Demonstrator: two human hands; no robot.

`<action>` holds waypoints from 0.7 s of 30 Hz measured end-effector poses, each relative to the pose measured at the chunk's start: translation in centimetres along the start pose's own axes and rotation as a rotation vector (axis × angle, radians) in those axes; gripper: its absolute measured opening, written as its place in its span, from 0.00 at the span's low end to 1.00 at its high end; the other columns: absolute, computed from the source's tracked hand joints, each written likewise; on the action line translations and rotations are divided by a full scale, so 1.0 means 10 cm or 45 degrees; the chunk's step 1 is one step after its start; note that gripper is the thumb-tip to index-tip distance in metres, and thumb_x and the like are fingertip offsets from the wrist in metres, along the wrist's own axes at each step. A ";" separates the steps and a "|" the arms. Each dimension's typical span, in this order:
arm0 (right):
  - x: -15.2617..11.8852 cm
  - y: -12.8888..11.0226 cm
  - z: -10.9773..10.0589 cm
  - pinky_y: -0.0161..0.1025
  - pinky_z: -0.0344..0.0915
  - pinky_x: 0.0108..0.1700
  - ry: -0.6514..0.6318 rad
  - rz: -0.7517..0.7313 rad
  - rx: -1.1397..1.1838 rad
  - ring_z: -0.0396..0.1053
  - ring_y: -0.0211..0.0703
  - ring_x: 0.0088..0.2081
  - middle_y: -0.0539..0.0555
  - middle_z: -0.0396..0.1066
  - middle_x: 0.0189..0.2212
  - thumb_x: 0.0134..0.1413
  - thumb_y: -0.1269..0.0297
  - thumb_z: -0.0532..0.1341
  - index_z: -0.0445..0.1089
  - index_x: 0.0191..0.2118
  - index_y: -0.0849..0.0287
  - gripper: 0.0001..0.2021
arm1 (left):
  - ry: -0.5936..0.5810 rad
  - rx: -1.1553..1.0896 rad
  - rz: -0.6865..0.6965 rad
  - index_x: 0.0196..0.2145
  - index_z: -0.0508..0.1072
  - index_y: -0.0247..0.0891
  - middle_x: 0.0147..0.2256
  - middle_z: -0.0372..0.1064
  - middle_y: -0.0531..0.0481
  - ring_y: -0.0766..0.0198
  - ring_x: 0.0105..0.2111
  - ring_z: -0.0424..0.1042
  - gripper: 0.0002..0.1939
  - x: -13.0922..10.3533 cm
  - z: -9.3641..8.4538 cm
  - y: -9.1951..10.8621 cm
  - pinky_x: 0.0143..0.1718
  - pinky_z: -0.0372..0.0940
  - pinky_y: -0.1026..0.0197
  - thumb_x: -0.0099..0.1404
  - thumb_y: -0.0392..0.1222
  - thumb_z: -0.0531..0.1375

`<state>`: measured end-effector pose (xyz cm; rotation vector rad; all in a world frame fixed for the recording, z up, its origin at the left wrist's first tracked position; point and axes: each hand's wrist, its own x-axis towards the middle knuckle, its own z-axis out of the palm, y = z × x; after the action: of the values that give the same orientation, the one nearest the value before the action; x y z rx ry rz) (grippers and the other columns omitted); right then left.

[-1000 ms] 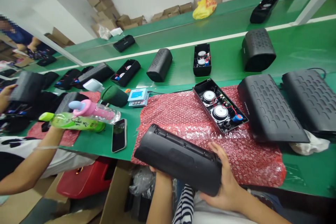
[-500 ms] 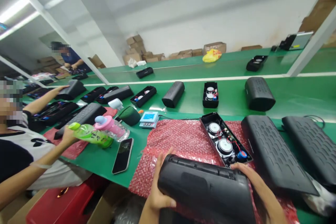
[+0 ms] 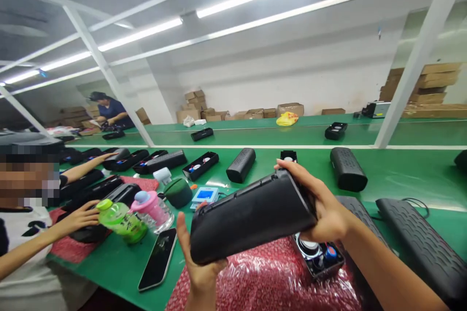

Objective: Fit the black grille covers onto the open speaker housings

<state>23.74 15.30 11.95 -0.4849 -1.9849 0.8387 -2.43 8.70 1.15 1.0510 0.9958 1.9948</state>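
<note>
Gripping a black speaker housing (image 3: pixel 251 214) at both ends, the left hand (image 3: pixel 199 265) is cupping its lower end while the right hand (image 3: pixel 323 206) is wrapping its upper end, holding it tilted above the red bubble wrap (image 3: pixel 270 277), just over an open speaker chassis (image 3: pixel 319 255).

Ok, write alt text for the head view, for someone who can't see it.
Two bare hands, left hand and right hand, hold a long black speaker housing up at each end above red bubble wrap on a green workbench. Beneath sits an open speaker unit; a co-worker's hand rests beside a green bottle.
</note>
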 end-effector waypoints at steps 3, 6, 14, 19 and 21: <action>0.26 0.16 -0.05 0.47 0.57 0.59 -0.071 0.025 0.200 0.62 0.57 0.56 0.54 0.55 0.60 0.27 0.65 0.63 0.51 0.64 0.51 0.49 | 0.049 -0.044 0.360 0.62 0.50 0.63 0.61 0.56 0.50 0.53 0.57 0.62 0.63 0.19 0.09 0.11 0.53 0.63 0.55 0.31 0.46 0.77; 0.43 0.28 -0.08 0.44 0.57 0.58 -0.033 -0.063 0.326 0.61 0.55 0.56 0.53 0.53 0.62 0.27 0.64 0.65 0.50 0.65 0.51 0.51 | 0.000 -0.062 0.646 0.60 0.55 0.60 0.59 0.60 0.49 0.54 0.56 0.62 0.62 0.45 0.20 0.21 0.55 0.61 0.54 0.29 0.39 0.77; 0.46 0.22 -0.12 0.40 0.66 0.48 0.103 -0.100 0.132 0.63 0.53 0.53 0.53 0.51 0.63 0.29 0.65 0.64 0.46 0.66 0.49 0.51 | -0.079 -0.283 0.753 0.57 0.60 0.64 0.55 0.63 0.53 0.51 0.53 0.65 0.59 0.81 0.38 0.25 0.53 0.62 0.50 0.26 0.38 0.77; 0.47 0.23 -0.17 0.42 0.67 0.48 0.104 -0.061 0.085 0.65 0.54 0.52 0.55 0.52 0.62 0.31 0.65 0.66 0.48 0.65 0.50 0.50 | -0.046 -0.328 0.717 0.58 0.58 0.64 0.58 0.60 0.50 0.52 0.54 0.64 0.58 0.76 0.43 0.12 0.51 0.65 0.51 0.29 0.41 0.77; 0.51 0.25 -0.21 0.44 0.65 0.51 0.153 -0.108 0.041 0.65 0.54 0.52 0.56 0.50 0.63 0.34 0.62 0.68 0.47 0.66 0.50 0.50 | -0.038 -0.333 0.685 0.58 0.58 0.62 0.57 0.61 0.49 0.51 0.53 0.65 0.59 0.75 0.48 0.10 0.50 0.65 0.51 0.29 0.41 0.77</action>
<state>22.89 20.94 13.89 -0.4193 -1.8658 0.7701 -1.86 15.83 6.57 1.2876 0.4386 2.4420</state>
